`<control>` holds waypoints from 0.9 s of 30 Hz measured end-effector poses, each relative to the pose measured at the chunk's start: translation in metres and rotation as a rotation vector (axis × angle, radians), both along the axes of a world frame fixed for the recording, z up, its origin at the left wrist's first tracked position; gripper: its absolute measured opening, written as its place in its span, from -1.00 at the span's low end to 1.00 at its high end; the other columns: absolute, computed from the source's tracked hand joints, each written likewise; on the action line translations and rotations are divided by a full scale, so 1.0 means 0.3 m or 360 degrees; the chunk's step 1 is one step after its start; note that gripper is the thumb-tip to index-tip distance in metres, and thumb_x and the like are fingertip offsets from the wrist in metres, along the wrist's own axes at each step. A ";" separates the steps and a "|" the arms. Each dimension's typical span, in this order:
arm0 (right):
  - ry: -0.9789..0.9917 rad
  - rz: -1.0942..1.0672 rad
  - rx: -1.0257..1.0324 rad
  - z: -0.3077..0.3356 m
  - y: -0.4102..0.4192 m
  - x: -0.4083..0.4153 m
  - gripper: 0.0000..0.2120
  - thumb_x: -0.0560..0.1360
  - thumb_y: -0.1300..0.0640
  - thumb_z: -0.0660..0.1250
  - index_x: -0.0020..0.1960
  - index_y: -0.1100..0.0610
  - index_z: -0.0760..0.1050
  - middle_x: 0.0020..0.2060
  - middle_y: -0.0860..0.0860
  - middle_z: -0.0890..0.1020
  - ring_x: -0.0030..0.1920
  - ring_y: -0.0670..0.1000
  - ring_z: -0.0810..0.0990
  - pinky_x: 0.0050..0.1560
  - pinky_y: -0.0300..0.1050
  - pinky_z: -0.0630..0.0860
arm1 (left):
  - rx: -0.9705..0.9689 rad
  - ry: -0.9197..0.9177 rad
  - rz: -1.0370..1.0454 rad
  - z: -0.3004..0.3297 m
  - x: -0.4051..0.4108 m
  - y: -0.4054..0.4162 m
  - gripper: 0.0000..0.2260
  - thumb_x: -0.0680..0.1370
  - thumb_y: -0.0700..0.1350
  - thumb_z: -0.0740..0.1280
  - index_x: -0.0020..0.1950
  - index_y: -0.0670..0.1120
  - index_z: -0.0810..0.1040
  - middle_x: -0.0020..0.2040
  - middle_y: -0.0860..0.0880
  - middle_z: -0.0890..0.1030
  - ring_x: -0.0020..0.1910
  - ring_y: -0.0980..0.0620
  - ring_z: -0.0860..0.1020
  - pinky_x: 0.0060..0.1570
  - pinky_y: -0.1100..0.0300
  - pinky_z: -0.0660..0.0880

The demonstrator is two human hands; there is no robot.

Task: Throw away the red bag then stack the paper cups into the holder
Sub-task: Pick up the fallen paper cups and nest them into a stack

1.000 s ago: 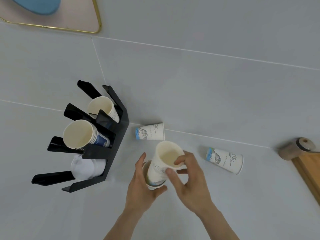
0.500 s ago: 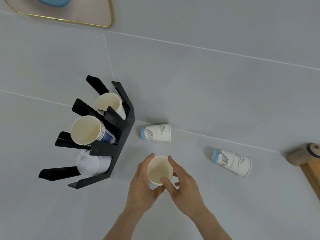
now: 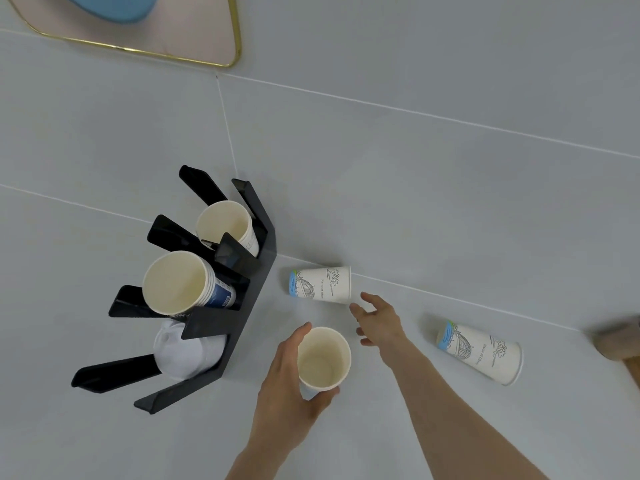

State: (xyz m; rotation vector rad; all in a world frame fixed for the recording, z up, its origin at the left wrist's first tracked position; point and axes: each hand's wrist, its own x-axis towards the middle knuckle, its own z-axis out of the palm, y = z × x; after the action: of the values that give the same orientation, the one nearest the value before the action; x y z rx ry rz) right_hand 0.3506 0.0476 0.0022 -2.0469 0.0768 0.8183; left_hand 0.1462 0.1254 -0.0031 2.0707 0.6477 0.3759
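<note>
My left hand [image 3: 284, 386] grips an upright stack of nested paper cups [image 3: 323, 358], mouth facing up. My right hand [image 3: 379, 318] is open, fingers spread, just short of a paper cup [image 3: 322, 284] lying on its side beside the black cup holder [image 3: 242, 306]. Another paper cup [image 3: 481, 351] lies on its side further right. The holder has a stack of cups [image 3: 180, 282] in its middle slot, a single cup [image 3: 228, 225] in the far slot and white lids [image 3: 183, 348] in the near slot. No red bag is in view.
A pink tray with a gold rim [image 3: 145, 39] holding something blue sits at the top left. A wooden object [image 3: 620, 341] shows at the right edge. The surface is grey with thin seams.
My right hand let go of the nested cups and reached toward the cup lying beside the holder. The left hand still holds the stack.
</note>
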 end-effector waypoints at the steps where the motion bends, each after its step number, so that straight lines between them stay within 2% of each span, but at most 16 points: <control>1: 0.0054 -0.0011 0.0022 -0.008 0.022 0.012 -0.53 0.57 -0.04 0.36 0.47 -0.10 0.42 0.05 0.12 0.68 -0.10 0.13 0.69 0.01 0.04 0.69 | 0.0008 -0.0008 -0.0006 -0.002 0.000 0.000 -0.08 0.29 0.12 0.58 0.38 0.54 0.01 0.32 0.49 0.28 0.30 0.26 0.41 0.18 0.21 0.47; 3: 0.0152 -0.0022 0.0066 -0.023 0.061 0.025 -0.56 0.58 -0.02 0.36 0.45 -0.08 0.44 0.02 0.15 0.69 -0.17 0.11 0.66 -0.06 0.01 0.66 | 0.0025 -0.0018 -0.0024 -0.004 -0.001 0.002 -0.08 0.29 0.12 0.57 0.38 0.55 0.00 0.32 0.51 0.26 0.30 0.28 0.39 0.18 0.23 0.47; 6: 0.0151 -0.0012 0.0024 -0.065 0.097 0.018 -0.69 0.56 0.01 0.37 0.28 0.03 0.56 -0.09 0.14 0.70 -0.25 0.10 0.63 -0.11 0.02 0.66 | 0.0028 -0.0011 -0.0029 -0.007 -0.001 0.003 -0.06 0.29 0.11 0.58 0.38 0.55 -0.01 0.32 0.55 0.23 0.31 0.31 0.38 0.19 0.24 0.45; 10: 0.0096 -0.0170 0.0117 -0.081 0.082 -0.035 -0.85 0.59 0.01 0.34 0.05 0.08 0.56 -0.02 0.22 0.72 -0.27 0.10 0.61 -0.29 -0.09 0.59 | 0.0013 -0.0006 -0.0014 -0.005 0.001 0.001 -0.07 0.29 0.11 0.58 0.37 0.56 -0.01 0.31 0.52 0.26 0.30 0.30 0.39 0.19 0.24 0.45; 12: 0.0090 -0.0290 0.0288 -0.039 0.057 -0.054 -0.83 0.62 -0.01 0.30 0.03 0.09 0.54 -0.06 0.18 0.67 -0.20 0.15 0.65 -0.21 0.01 0.68 | -0.0017 0.0009 -0.0018 -0.004 0.002 0.000 -0.08 0.29 0.11 0.58 0.41 0.50 0.04 0.33 0.44 0.31 0.32 0.27 0.40 0.20 0.20 0.48; 15: 0.0003 -0.0381 0.0582 0.075 0.004 -0.075 -0.76 0.66 -0.05 0.24 0.03 0.12 0.51 0.03 0.17 0.66 0.00 0.22 0.72 0.03 0.17 0.71 | -0.0009 0.0029 -0.0020 -0.006 0.000 0.002 -0.08 0.29 0.12 0.59 0.44 0.45 0.07 0.34 0.40 0.33 0.32 0.25 0.41 0.21 0.15 0.52; 18: -0.0255 -0.0365 0.0794 0.217 -0.073 -0.114 -0.77 0.68 -0.02 0.20 -0.03 0.11 0.47 0.03 0.10 0.67 0.04 0.14 0.73 -0.01 0.12 0.70 | -0.0029 0.0028 -0.0010 0.000 0.000 -0.001 -0.11 0.29 0.12 0.59 0.40 0.48 0.08 0.32 0.47 0.30 0.29 0.28 0.40 0.19 0.18 0.50; 20: -0.0511 -0.0232 0.0815 0.293 -0.134 -0.160 -0.77 0.69 0.00 0.18 -0.06 0.11 0.45 -0.03 0.00 0.66 0.02 0.07 0.71 -0.03 0.06 0.69 | -0.0064 0.0044 0.0002 0.004 0.003 -0.002 -0.14 0.28 0.13 0.59 0.40 0.44 0.14 0.31 0.42 0.35 0.27 0.26 0.44 0.18 0.12 0.54; 23: -0.1007 0.0121 0.0667 0.335 -0.208 -0.239 -0.77 0.63 -0.07 0.19 -0.05 0.06 0.48 -0.08 -0.04 0.61 -0.04 -0.01 0.64 -0.05 -0.01 0.67 | -0.0112 0.0067 0.0020 0.009 0.002 -0.007 -0.14 0.27 0.11 0.60 0.39 0.42 0.15 0.31 0.37 0.41 0.25 0.23 0.48 0.16 0.13 0.55; 25: -0.1335 0.0413 0.0511 0.309 -0.248 -0.284 -0.82 0.60 -0.05 0.23 0.01 0.04 0.51 0.00 -0.05 0.58 -0.01 -0.04 0.62 -0.06 -0.06 0.63 | -0.0121 0.0058 0.0014 0.016 0.002 -0.014 -0.08 0.25 0.09 0.62 0.46 0.33 0.16 0.33 0.36 0.41 0.28 0.22 0.49 0.19 0.14 0.55; 27: -0.1444 0.0629 0.0403 0.268 -0.274 -0.321 -0.80 0.61 -0.06 0.26 0.12 0.03 0.54 0.13 -0.10 0.58 0.07 -0.07 0.62 -0.03 -0.05 0.63 | -0.0152 0.0054 -0.0002 0.027 0.001 -0.025 -0.01 0.21 0.08 0.64 0.49 0.29 0.13 0.30 0.35 0.45 0.25 0.21 0.52 0.15 0.12 0.58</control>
State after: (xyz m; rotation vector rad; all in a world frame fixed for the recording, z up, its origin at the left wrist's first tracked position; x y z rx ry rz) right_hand 0.2543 -0.0345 0.0826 -2.0262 -0.9056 0.0456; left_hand 0.1465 0.1180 0.0050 1.9898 0.6719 0.3040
